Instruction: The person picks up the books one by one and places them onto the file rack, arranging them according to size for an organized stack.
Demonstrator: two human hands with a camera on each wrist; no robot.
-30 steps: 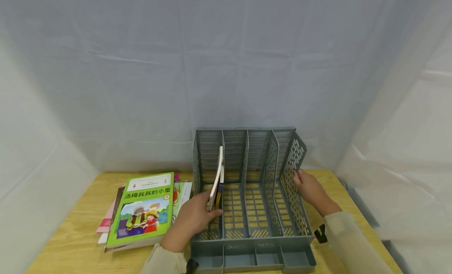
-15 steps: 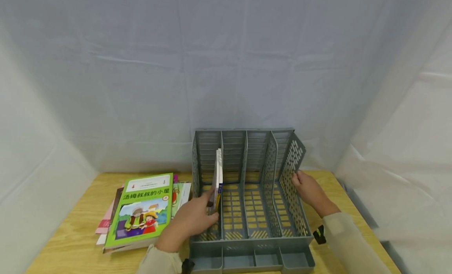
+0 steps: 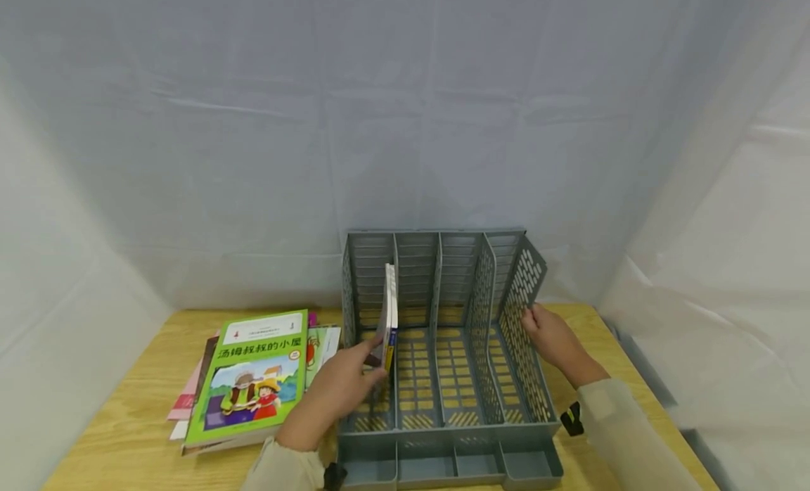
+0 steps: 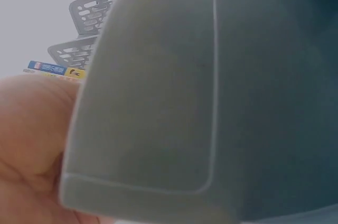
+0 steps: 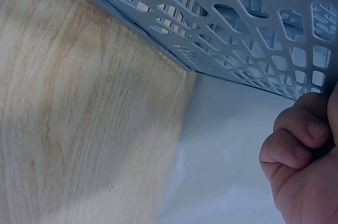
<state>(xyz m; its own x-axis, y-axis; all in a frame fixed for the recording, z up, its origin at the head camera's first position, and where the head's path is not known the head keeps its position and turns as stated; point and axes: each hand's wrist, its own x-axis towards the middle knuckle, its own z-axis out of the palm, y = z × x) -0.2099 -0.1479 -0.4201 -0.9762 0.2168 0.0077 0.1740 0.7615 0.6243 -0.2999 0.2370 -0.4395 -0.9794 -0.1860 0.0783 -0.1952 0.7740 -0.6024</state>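
Observation:
A grey plastic desktop file rack (image 3: pixel 418 431) with several upright compartments stands on the table. Thin books (image 3: pixel 391 322), white-edged with a blue and yellow spine, stand upright in its leftmost compartment, against the divider. My left hand (image 3: pixel 342 382) is at their left side, thumb and fingertips close to the spine. Most of that hand's fingers are hidden in the left wrist view, where a blue and yellow spine end shows beyond the hand. My right hand (image 3: pixel 555 342) grips the front edge of the rack's right perforated side panel (image 5: pixel 264 28), fingers curled.
To the left lies a pile of books, topped by a green picture-covered book (image 3: pixel 253 378). Small open trays (image 3: pixel 370 470) run along the rack's front. White sheeting hangs behind and beside the wooden table (image 3: pixel 126 413).
The books have gone from tilted leftward to nearly upright against the divider. My left hand has drawn slightly left and back from them. My right hand stays on the side panel.

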